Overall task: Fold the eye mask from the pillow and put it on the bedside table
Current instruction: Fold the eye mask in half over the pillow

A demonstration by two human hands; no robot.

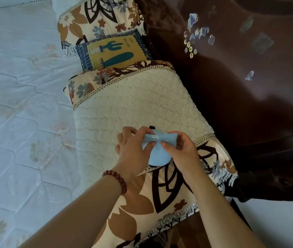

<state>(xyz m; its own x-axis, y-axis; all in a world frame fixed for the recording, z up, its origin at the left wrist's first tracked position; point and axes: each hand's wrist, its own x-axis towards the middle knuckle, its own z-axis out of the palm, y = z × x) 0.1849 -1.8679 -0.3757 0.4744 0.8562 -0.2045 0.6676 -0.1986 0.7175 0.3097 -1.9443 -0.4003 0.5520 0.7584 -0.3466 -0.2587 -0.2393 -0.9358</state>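
Note:
A light blue eye mask [159, 154] with a dark strap lies bunched on the cream fleece pillow [135, 104] near its floral end. My left hand [133, 149], with a red bead bracelet on the wrist, pinches the mask's left side. My right hand [179, 149] pinches its right side, thumb pressed on the middle. The mask is creased between the two hands. A bit of black strap [152, 127] pokes out above the fingers. The bedside table is not in view.
A small cactus-print cushion [113, 52] and a second floral pillow [97, 17] lie further up the bed. The white quilted mattress [20, 97] spreads to the left. A dark brown headboard [240, 86] with sticker remains runs along the right.

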